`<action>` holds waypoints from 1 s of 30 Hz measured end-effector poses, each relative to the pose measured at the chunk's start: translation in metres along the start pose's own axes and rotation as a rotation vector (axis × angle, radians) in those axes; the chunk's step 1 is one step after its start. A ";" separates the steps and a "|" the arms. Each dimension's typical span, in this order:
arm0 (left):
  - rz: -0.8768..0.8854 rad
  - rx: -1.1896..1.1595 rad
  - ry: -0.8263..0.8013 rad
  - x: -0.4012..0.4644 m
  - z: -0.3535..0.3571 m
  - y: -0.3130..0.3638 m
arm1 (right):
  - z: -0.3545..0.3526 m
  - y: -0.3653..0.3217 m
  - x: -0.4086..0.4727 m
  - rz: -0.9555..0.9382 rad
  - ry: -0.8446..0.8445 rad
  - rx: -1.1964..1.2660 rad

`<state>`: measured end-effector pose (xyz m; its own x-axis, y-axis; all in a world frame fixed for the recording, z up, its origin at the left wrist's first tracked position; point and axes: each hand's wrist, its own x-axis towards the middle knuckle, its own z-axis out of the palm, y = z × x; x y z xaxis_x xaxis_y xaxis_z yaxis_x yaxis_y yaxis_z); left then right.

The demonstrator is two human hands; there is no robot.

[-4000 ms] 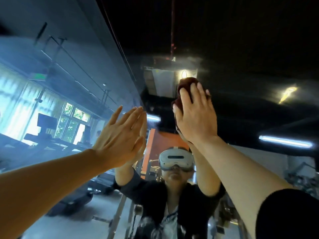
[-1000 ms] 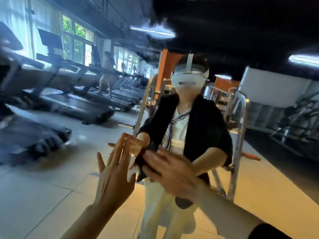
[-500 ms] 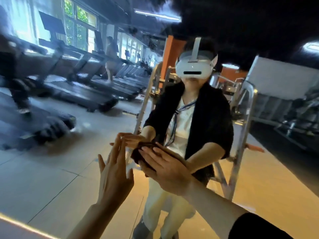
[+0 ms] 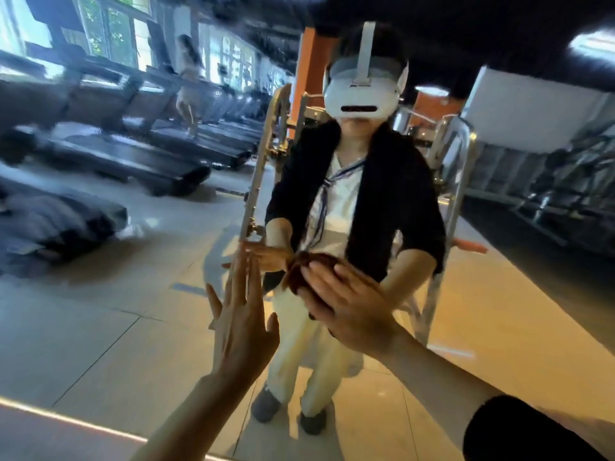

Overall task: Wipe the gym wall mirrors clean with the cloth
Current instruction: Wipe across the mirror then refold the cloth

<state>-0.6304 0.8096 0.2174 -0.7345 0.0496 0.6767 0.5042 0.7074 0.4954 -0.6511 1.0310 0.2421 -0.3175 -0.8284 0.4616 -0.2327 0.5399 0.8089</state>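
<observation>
The wall mirror (image 4: 100,327) fills the head view and reflects me and the gym behind me. My right hand (image 4: 349,307) lies flat with straight fingers on a dark brown cloth (image 4: 306,264), pressing it against the glass at about waist height of my reflection. Only the cloth's upper left part shows past the fingers. My left hand (image 4: 243,321) is just left of it, fingers straight and pointing up, palm toward the glass. I cannot tell whether the palm touches the mirror.
The mirror's lower edge (image 4: 66,420) runs as a bright strip at the bottom left. In the reflection are rows of treadmills (image 4: 133,154) at left, a metal frame (image 4: 446,201) behind me, and gym machines (image 4: 549,194) at right.
Both hands came down from high on the mirror to waist height. Over the last second my right hand slid the cloth slightly right and up; the left hand stayed beside it.
</observation>
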 end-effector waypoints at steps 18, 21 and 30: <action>0.047 0.069 -0.078 -0.024 0.042 0.047 | -0.015 0.019 -0.064 0.176 0.052 -0.006; 0.072 0.079 -0.113 -0.034 0.048 0.054 | 0.003 -0.038 -0.129 -0.169 -0.256 -0.082; 0.027 0.077 -0.234 -0.065 0.073 0.070 | -0.042 0.083 -0.098 0.670 0.359 0.058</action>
<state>-0.5805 0.9077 0.1685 -0.8108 0.2249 0.5404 0.4958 0.7545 0.4299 -0.6005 1.1506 0.2793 -0.0919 -0.3134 0.9452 -0.1471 0.9431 0.2984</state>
